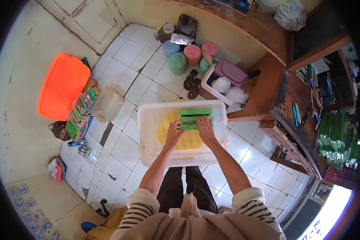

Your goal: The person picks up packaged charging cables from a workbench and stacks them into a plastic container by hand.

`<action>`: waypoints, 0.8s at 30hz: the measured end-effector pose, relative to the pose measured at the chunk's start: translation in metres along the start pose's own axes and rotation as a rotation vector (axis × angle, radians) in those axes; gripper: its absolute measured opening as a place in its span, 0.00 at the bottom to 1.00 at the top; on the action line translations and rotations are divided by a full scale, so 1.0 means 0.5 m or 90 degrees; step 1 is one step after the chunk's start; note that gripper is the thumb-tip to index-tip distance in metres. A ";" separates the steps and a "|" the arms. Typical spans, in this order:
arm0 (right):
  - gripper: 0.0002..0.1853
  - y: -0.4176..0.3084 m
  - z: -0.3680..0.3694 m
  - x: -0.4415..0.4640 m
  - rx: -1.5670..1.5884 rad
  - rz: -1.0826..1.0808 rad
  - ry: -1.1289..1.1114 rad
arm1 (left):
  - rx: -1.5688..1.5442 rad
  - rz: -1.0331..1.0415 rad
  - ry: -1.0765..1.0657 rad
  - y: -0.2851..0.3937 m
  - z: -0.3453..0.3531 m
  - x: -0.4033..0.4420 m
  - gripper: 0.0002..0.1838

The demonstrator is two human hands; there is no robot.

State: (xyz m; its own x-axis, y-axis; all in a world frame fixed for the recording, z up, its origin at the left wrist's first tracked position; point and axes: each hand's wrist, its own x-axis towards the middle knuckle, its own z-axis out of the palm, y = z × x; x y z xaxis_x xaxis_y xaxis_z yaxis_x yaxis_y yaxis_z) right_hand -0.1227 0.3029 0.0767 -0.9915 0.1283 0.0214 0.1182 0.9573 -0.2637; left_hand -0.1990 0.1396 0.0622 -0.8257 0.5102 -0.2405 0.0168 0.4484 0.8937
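A white plastic bin [146, 157] stands in front of me, with yellow packs [168, 130] covering much of its bottom. Several long green packs [196, 112] lie in parallel toward its right half. My left hand [173, 134] is closed at the left end of the nearest green pack [189, 127]. At that pack's right end, my right hand [206, 130] curls its fingers over it, close to the pack behind. The fingers partly hide the pack ends.
An orange lid [64, 86] leans at the left, near a clear tub [108, 105] and a carton of green packs [79, 120]. Beyond the bin are sandals [193, 85], colored canisters [177, 63] and a pink-and-white box [206, 86]. A wooden counter [286, 104] with stacked green packs [336, 136] stands right.
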 end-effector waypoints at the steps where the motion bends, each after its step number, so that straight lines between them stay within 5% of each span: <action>1: 0.15 0.001 0.010 0.001 -0.036 0.011 0.017 | 0.005 -0.002 0.004 -0.005 0.006 0.006 0.20; 8: 0.11 0.004 0.004 0.019 -0.096 0.037 0.053 | -0.043 -0.075 0.007 0.011 0.020 0.027 0.22; 14: 0.12 0.004 0.015 0.013 -0.086 0.074 0.102 | -0.065 -0.049 0.038 -0.021 0.041 0.040 0.36; 16: 0.11 0.004 0.016 0.013 -0.080 0.079 0.125 | 0.159 0.185 0.101 -0.023 0.041 0.046 0.46; 17: 0.11 0.006 0.015 0.010 -0.077 0.082 0.146 | 0.158 0.185 0.098 -0.025 0.043 0.048 0.46; 19: 0.10 0.009 0.013 0.008 -0.082 0.082 0.110 | -0.100 0.086 -0.007 0.000 0.036 0.052 0.49; 24: 0.08 0.012 0.019 0.005 -0.069 0.061 0.069 | -0.178 -0.111 -0.144 -0.030 0.047 0.052 0.48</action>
State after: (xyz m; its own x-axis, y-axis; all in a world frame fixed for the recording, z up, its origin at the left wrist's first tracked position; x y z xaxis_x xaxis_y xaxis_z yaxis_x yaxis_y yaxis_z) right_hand -0.1251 0.3067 0.0659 -0.9642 0.2424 0.1071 0.2233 0.9608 -0.1643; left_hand -0.2075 0.1634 0.0335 -0.6570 0.6067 -0.4474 -0.2929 0.3414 0.8931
